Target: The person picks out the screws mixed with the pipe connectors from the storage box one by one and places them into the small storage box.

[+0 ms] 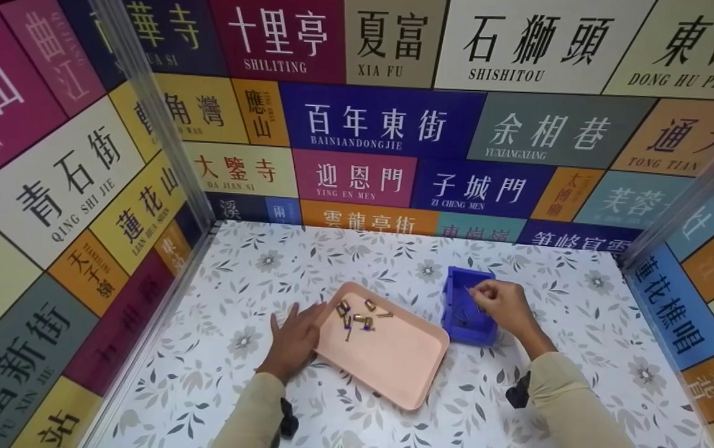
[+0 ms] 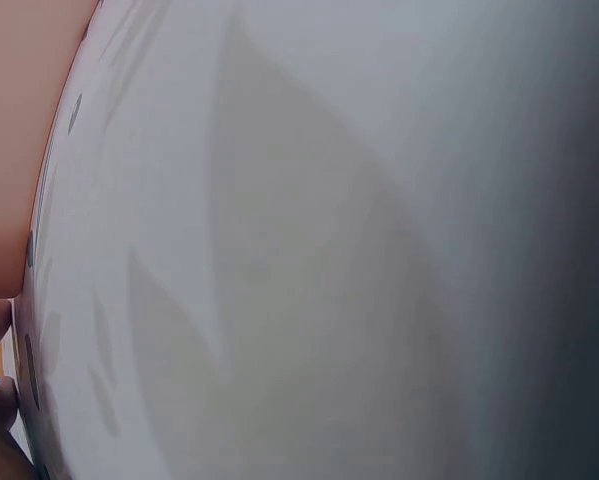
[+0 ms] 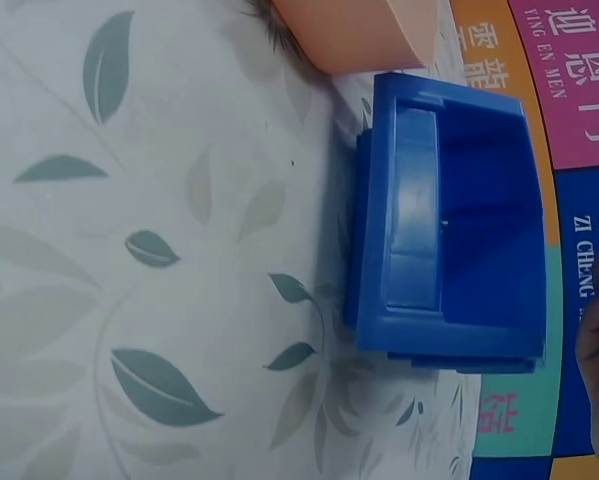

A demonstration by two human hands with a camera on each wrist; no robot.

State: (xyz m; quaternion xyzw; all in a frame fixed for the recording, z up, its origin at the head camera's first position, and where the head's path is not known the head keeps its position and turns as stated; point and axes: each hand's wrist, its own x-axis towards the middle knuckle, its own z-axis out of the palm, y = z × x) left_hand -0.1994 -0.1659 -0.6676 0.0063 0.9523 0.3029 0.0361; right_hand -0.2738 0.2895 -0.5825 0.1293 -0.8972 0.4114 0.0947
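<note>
Tray (image 1: pixel 394 358) was touched by spread left hand (image 1: pixel 295 342); thin piece (image 1: pixel 470 290) was pinched by right hand (image 1: pixel 507 305) over bin (image 3: pixel 414 215). Tray's brass parts (image 1: pixel 359 318) were shown by head view alone.

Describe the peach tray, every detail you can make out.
The peach tray is shallow and rectangular, with rounded corners and a raised rim; its smooth surface looks like plastic. It lies flat, set at a slant, on the leaf-and-flower patterned tabletop. Small brass-coloured pieces and thin screw-like pieces lie scattered toward its far left end. The left hand rests against its left edge. The blue bin stands close by its right corner; whether they touch is unclear.
</note>
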